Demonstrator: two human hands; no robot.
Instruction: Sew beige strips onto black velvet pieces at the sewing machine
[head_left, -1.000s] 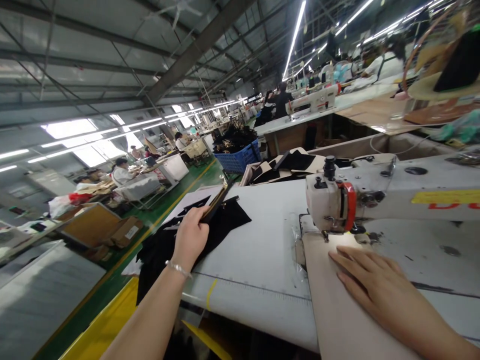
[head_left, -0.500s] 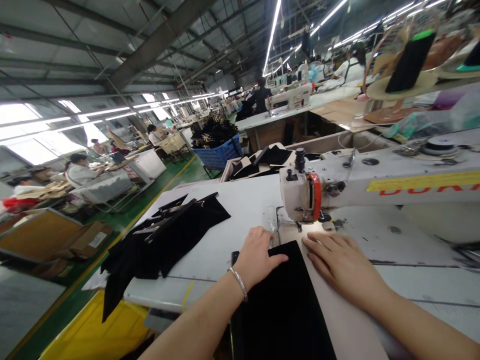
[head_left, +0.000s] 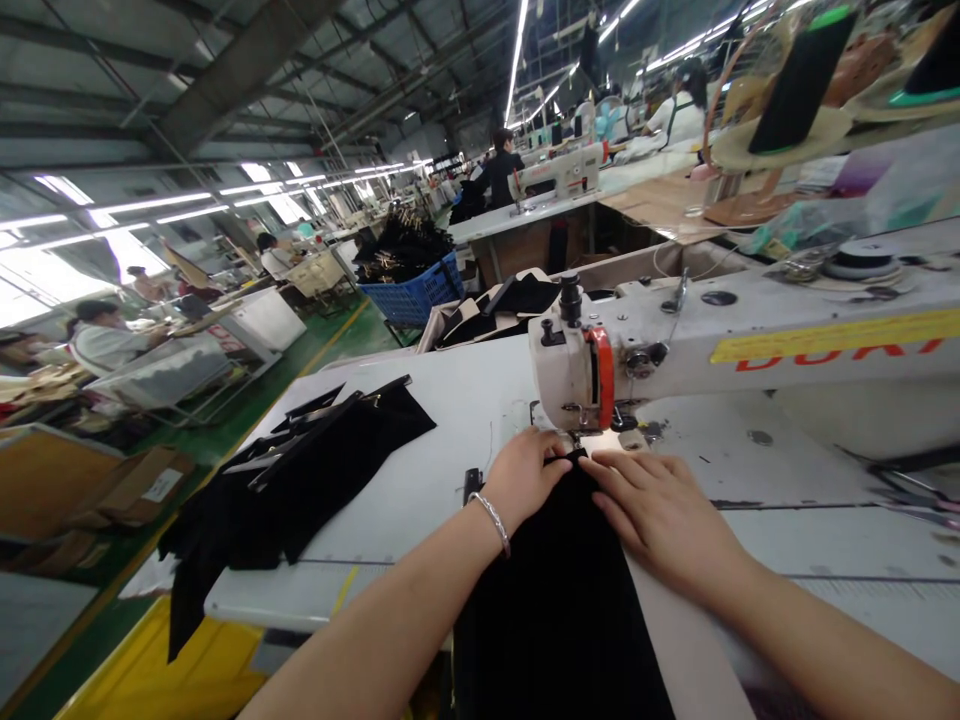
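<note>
A long black fabric piece (head_left: 555,600) runs from the bottom of the view up to the presser foot of the sewing machine (head_left: 577,370). My left hand (head_left: 525,475), a silver bracelet on its wrist, grips the far left edge of the fabric, thumb on top, close to the needle area. Stretched flat, the fingers of my right hand (head_left: 660,500) rest along the fabric's right edge and a pale strip beside it. Both hands' fingertips are just in front of the lit presser foot. The needle tip itself is too small to make out.
Black cut pieces (head_left: 330,470) lie piled on the white table (head_left: 465,400) at left. Behind the machine are a blue crate (head_left: 412,295) and a bin of pieces (head_left: 495,305). Scissors (head_left: 915,490) lie at right. A thread cone (head_left: 802,80) stands at upper right. Other people work farther back.
The black fabric has moved forward, its far end now at the presser foot. My left hand has moved forward with it and closed its thumb inward. The whole view has shifted slightly.
</note>
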